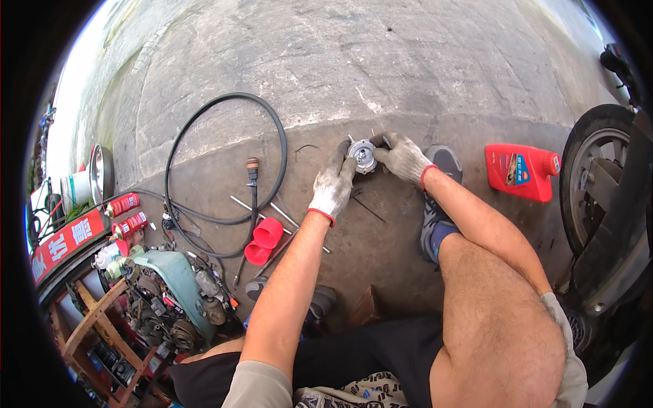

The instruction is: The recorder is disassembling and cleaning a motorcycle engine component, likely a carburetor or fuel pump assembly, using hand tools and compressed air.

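Over the concrete floor, both my hands, in grey-white work gloves with red cuffs, meet at a small round silver metal part (363,156) with a recessed centre. My left hand (333,180) grips its left edge, the thumb and fingers closed about the rim. My right hand (404,160) is closed at the opposite edge, its dark fingertips against the part. A short thin metal piece shows by the right fingertips, too small to name. The part's underside is hidden. Beneath it on the floor lies a thin dark rod (369,209).
A black hose (283,146) loops at the left, near two red cups (266,234) and metal rods. Further left are red spray cans (129,225) and a pale green tray (178,279) of parts. A red oil jug (520,173) stands right, before a motorcycle wheel (578,177).
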Tool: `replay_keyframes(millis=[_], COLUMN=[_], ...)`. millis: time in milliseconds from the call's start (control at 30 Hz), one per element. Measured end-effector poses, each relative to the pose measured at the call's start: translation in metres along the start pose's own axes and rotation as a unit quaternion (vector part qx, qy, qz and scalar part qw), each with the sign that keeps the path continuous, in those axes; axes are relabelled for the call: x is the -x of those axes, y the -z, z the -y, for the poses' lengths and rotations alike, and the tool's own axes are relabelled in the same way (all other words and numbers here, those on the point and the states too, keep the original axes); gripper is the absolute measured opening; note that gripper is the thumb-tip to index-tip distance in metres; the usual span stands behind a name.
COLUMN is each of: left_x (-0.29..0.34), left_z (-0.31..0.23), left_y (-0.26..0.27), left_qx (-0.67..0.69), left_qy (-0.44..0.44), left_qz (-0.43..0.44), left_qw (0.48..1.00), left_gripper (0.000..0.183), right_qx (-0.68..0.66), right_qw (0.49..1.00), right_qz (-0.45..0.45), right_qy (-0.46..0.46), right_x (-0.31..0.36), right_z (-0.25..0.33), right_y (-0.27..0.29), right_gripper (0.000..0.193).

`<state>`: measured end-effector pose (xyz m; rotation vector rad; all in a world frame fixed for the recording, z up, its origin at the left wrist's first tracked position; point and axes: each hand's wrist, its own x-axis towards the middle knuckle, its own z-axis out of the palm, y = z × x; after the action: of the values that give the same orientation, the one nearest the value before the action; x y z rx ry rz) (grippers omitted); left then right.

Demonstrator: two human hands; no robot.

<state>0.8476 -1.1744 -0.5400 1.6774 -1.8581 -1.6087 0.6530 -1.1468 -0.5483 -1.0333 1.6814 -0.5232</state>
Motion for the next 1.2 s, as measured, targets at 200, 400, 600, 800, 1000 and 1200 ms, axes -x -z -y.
replay_keyframes(millis=[200, 400, 600, 800, 1000, 1200], left_x=[-0.013, 0.012, 0.033, 0.066, 0.081, 0.077], left_z=[0.02, 0.02, 0.049, 0.05, 0.046, 0.03], left_y=[0.008, 0.03, 0.049, 0.049, 0.041, 0.039], left_qx=[0.172, 0.438, 0.469, 0.497, 0.501, 0.495], left_qy=[0.006, 0.064, 0.025, 0.02, 0.016, 0.029], left_qz=[0.001, -0.011, -0.026, -0.08, -0.105, -0.106], left_qw=[0.985, 0.897, 0.882, 0.864, 0.859, 0.862], left_gripper=[0.05, 0.045, 0.042, 0.042, 0.042, 0.041], right_qx=[0.077, 0.288, 0.463, 0.506, 0.554, 0.55], right_qw=[0.994, 0.956, 0.882, 0.842, 0.799, 0.807], right_qz=[-0.066, -0.036, 0.023, 0.101, 0.139, 0.104], right_qy=[-0.028, 0.048, 0.09, 0.158, 0.189, 0.19], right_x=[0.004, 0.016, 0.03, 0.036, 0.048, 0.046], right_z=[0.016, 0.006, 0.02, 0.011, -0.005, -0.006], right_y=[0.004, 0.0, -0.009, -0.046, -0.071, -0.084], right_gripper=[0.034, 0.032, 0.032, 0.025, 0.018, 0.013])
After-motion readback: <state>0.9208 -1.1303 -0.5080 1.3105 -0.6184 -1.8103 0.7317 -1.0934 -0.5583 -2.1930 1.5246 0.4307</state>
